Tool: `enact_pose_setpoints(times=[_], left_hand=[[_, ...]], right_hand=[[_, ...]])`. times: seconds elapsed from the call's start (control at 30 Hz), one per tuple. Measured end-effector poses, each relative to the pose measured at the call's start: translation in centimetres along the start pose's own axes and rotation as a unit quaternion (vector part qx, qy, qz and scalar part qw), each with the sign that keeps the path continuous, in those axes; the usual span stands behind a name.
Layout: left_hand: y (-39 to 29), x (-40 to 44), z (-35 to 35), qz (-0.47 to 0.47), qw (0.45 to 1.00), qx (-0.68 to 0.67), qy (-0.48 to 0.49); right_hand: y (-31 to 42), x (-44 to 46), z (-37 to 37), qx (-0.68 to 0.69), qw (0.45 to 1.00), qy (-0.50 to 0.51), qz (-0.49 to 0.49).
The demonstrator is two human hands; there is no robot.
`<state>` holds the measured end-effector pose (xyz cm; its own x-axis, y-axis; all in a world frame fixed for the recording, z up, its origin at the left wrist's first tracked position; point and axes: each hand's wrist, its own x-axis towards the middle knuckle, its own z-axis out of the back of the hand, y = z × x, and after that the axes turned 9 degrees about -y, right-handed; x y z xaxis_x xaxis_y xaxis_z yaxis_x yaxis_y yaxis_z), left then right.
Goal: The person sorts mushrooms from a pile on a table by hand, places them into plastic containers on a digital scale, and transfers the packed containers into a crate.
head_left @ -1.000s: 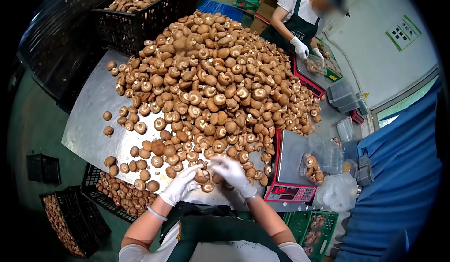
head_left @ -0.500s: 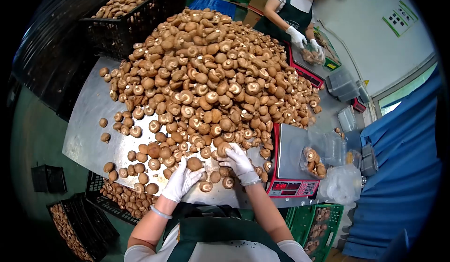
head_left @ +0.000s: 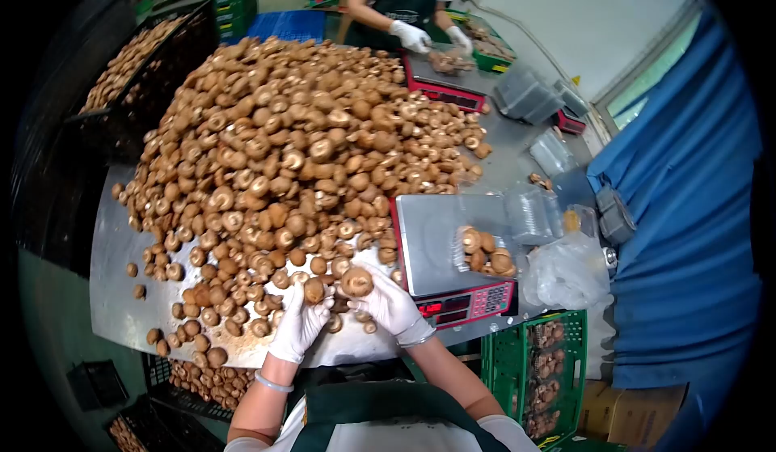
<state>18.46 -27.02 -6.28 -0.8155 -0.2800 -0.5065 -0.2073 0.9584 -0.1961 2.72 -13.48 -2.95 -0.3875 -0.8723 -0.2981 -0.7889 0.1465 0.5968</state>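
My left hand (head_left: 297, 329), in a white glove, is closed around a brown mushroom (head_left: 314, 291). Close beside it, my gloved right hand (head_left: 393, 310) grips a second mushroom (head_left: 356, 282), its cap held up by the fingers. Both hands are low over the near edge of the metal table (head_left: 113, 290). Loose mushrooms lie just under and left of them, and a large heap of mushrooms (head_left: 275, 137) rises beyond. To the right of my right hand is a red-framed scale (head_left: 432, 246). A clear plastic tray holding several mushrooms (head_left: 487, 254) rests on its plate.
Crumpled clear plastic bags (head_left: 566, 270) and stacked clear trays (head_left: 533, 213) sit right of the scale. A green crate (head_left: 578, 355) with packed trays stands below. Across the table, a gloved person (head_left: 412, 35) handles a tray at another scale (head_left: 444, 92). Black crates (head_left: 194, 40) flank the left.
The view has swung to the right, so the heap and scale appear further left. My hands have drawn closer together, each with a mushroom. The tray remains on the scale.
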Motion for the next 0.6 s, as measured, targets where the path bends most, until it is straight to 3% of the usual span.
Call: enact_pose_setpoints(times=[0.07,0.1,0.17,0.23,0.3,0.37,0.43,0.5,0.57,0.6], left_hand=[[1.7,0.8,-1.7,-0.003,0.999,0.023,0.036],[2.8,1.7,-1.5,-0.013,1.0,0.025,0.008],[4.5,1.9,-4.5,-0.06,0.991,0.113,0.034],[6.1,1.9,-6.6,-0.076,0.987,0.141,0.027],[7.6,2.5,-7.5,-0.072,0.985,0.157,0.019],[9.0,3.2,-8.4,-0.075,0.981,0.175,0.025],[10.3,3.7,-9.1,-0.114,0.965,0.237,0.022],[11.6,3.4,-10.9,-0.131,0.949,0.285,0.0],[12.7,4.0,-12.1,-0.202,0.909,0.364,0.016],[13.4,4.0,-13.6,-0.231,0.893,0.387,-0.002]], right_hand=[[2.0,-2.2,0.7,-0.029,0.999,-0.007,0.015],[3.2,-3.6,1.0,-0.048,0.998,-0.019,0.022],[5.9,-6.2,2.2,-0.167,0.982,-0.078,0.045],[9.9,-8.2,3.8,-0.323,0.922,-0.125,0.173],[14.4,-10.0,4.9,-0.471,0.783,-0.247,0.322],[17.9,-9.9,9.0,-0.623,0.53,-0.318,0.479],[20.3,-9.7,12.9,-0.737,0.43,-0.288,0.436],[21.4,-9.8,14.8,-0.757,0.444,-0.26,0.402],[22.3,-10.3,15.5,-0.651,0.533,-0.284,0.46],[23.0,-10.8,15.6,-0.63,0.538,-0.308,0.467]])
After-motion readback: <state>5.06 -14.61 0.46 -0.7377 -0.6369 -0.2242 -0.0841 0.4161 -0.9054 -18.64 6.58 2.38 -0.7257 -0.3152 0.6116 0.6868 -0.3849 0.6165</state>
